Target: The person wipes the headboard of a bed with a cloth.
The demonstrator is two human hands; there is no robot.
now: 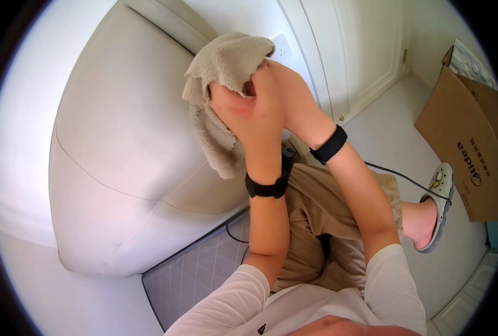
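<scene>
Cloth [226, 59] at upper centre, clasping with left hand [240, 109] and right hand [277, 84] close together, curling partly hidden fingers around it.

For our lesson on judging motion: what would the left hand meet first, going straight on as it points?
The beige cloth, already against the left hand. Beyond, perhaps the pale padded furniture or the wall; depth is unclear.

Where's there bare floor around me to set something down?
The pale floor between the white door and the cardboard box looks open, as does the gray surface below the padded furniture. It's crowded where the cable meets the clog beside the box.
</scene>
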